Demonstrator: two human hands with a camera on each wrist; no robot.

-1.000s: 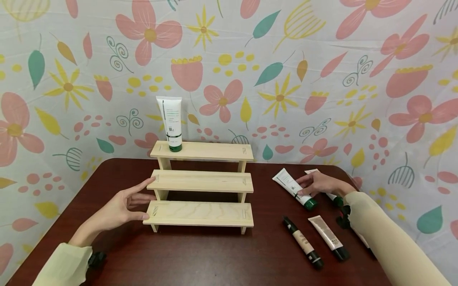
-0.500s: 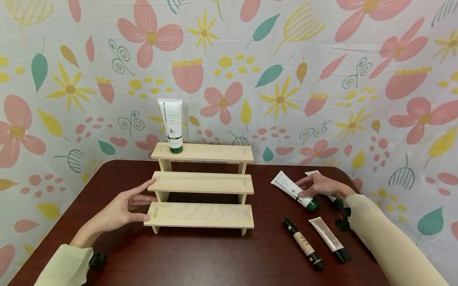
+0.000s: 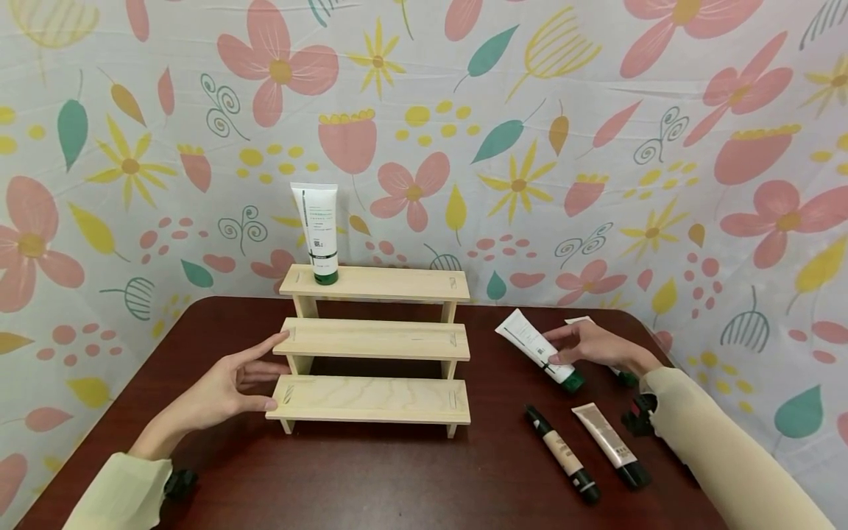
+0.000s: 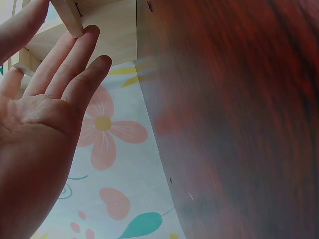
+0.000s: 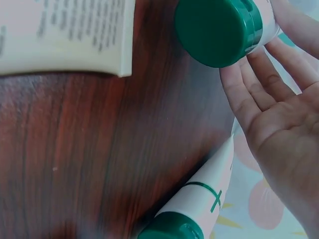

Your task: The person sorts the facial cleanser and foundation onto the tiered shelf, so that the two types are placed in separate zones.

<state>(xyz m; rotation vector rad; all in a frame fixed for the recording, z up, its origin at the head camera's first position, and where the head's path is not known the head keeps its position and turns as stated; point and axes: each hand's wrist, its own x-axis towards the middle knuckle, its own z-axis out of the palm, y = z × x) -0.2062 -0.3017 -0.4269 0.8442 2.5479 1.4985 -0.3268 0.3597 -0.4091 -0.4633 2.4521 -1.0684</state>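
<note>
In the head view, my left hand is at the left end of a three-step wooden display rack. The thumb touches the bottom step and the index finger the middle one; in the left wrist view the fingers lie fairly straight against the wood. My right hand pinches a white squeeze tube between thumb and fingers, its green cap toward the right wrist camera. Another white green-capped tube lies beyond that hand. One more white tube stands cap-down on the top step, at its left.
On the dark red table, a beige tube with black ends and a pinkish tube with a black cap lie in front of my right hand. My right sleeve crosses the table's right side. A floral cloth hangs behind.
The white tube in my right hand has shifted slightly left and its flat end has risen a little. My left hand keeps its place on the rack.
</note>
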